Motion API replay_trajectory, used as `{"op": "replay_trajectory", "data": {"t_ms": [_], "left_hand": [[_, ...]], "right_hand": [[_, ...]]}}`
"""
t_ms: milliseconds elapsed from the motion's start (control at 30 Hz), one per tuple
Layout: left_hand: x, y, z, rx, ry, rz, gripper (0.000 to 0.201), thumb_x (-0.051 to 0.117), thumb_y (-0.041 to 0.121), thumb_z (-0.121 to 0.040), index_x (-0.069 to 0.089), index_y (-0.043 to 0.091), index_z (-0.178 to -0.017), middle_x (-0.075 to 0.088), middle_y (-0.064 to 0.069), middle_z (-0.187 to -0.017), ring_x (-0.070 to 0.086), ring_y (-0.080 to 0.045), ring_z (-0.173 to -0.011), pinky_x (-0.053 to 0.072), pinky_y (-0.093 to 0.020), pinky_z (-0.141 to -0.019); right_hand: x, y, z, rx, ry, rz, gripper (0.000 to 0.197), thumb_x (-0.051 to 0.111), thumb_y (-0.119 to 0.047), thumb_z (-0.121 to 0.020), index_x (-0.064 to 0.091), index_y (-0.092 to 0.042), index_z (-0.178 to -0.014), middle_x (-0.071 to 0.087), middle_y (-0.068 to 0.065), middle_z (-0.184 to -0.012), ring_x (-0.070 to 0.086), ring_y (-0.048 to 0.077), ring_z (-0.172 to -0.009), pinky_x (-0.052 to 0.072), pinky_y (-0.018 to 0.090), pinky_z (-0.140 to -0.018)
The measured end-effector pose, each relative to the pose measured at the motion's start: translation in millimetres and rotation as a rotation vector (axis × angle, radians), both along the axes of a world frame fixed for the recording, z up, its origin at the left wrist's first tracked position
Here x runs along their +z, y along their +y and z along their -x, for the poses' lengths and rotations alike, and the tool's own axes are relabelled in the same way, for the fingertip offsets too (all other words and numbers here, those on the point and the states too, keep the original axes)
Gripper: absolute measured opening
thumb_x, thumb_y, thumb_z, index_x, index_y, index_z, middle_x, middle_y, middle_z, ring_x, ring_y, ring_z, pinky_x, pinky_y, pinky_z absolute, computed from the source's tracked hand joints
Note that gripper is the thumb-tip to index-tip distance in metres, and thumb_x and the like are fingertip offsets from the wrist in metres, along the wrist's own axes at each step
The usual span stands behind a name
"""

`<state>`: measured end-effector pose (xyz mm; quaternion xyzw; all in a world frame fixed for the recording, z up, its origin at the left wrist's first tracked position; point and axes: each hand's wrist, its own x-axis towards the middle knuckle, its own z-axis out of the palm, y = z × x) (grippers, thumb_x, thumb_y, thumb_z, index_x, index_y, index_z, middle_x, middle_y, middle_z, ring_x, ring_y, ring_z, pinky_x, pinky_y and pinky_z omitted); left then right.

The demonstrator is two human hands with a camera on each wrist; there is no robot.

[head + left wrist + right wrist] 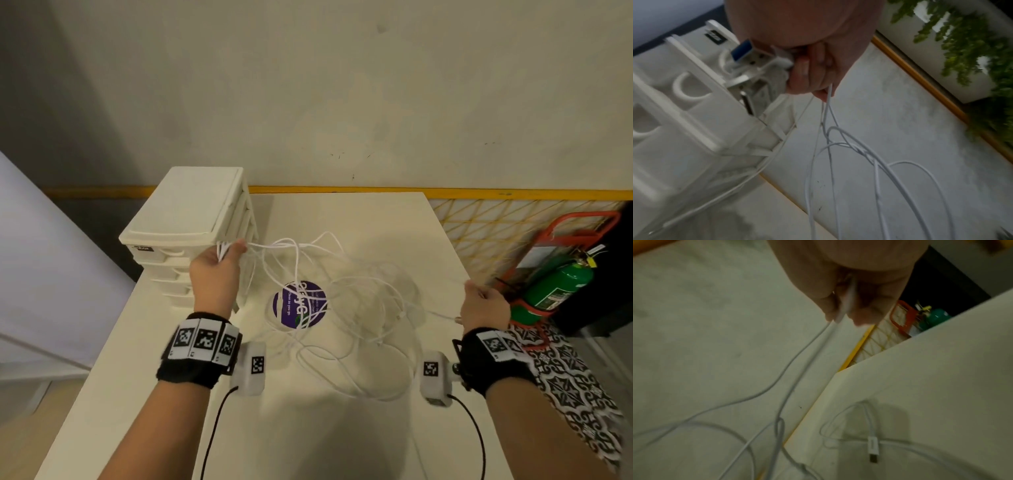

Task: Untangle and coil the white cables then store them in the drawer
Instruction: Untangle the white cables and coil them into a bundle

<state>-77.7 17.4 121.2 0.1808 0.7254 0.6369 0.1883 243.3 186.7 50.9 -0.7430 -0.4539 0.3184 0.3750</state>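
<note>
A tangle of thin white cables [346, 301] sprawls over the middle of the white table [335, 438]. My left hand [219, 270] is raised beside the white drawer unit [191, 219] and grips a bundle of cable ends; the left wrist view shows USB plugs [754, 56] sticking out of its curled fingers [809, 73], with strands [828, 113] hanging down. My right hand [484, 305] is lifted over the table's right edge and pinches a cable strand [846, 300]. A loose plug end [872, 449] lies on the table below it.
A purple round sticker [299, 305] lies under the cables. The drawer unit's drawers [684, 91] look closed. Right of the table stand a green cylinder [558, 284] in an orange frame and a yellow mesh [496, 226]. A wall [342, 102] rises right behind the table.
</note>
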Motion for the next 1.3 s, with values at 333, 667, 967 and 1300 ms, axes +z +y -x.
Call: {"op": "replay_trajectory", "data": {"t_ms": [333,667,967,1300], "left_hand": [[9.1,23.9,-64.2,-0.479,0.198,0.020,0.046,0.070,0.026,-0.084,0.055,-0.016,-0.073,0.037,-0.009,-0.052,0.029,-0.012,-0.043,0.025,-0.025,-0.044],[26.0,9.2,-45.9,-0.482,0.099,-0.022,0.045,0.070,0.022,-0.084,0.056,-0.021,-0.084,0.030,0.006,-0.039,0.023,-0.007,-0.033,0.024,-0.015,-0.037],[8.2,-6.7,-5.1,-0.197,-0.014,0.083,0.024,0.068,0.028,-0.083,0.061,0.011,-0.069,0.034,-0.001,-0.048,0.027,-0.013,-0.037,0.026,-0.018,-0.037],[4.6,-1.4,-22.6,-0.292,0.063,0.105,0.027,0.066,0.027,-0.087,0.065,0.010,-0.065,0.035,-0.006,-0.049,0.025,-0.013,-0.035,0.023,-0.017,-0.037]], "right_hand": [[56.8,-51.8,85.8,0.840,-0.128,-0.779,0.048,0.049,-0.039,-0.089,0.048,-0.017,-0.133,0.045,0.004,-0.135,0.034,0.009,-0.128,0.024,0.019,-0.110],[37.1,-45.1,97.9,1.094,-0.065,-0.631,0.030,0.049,-0.034,-0.090,0.068,-0.024,-0.110,0.069,-0.003,-0.087,0.063,0.013,-0.079,0.050,0.027,-0.074],[29.2,-14.1,43.7,0.473,-0.025,-0.609,0.020,0.050,-0.015,-0.093,0.070,-0.012,-0.091,0.068,0.001,-0.093,0.062,0.023,-0.090,0.043,0.028,-0.077],[-3.9,-6.2,18.2,0.356,-0.310,-0.167,0.045,0.043,-0.004,-0.087,0.047,-0.006,-0.132,0.044,0.019,-0.137,0.039,0.034,-0.126,0.033,0.041,-0.105]]}}
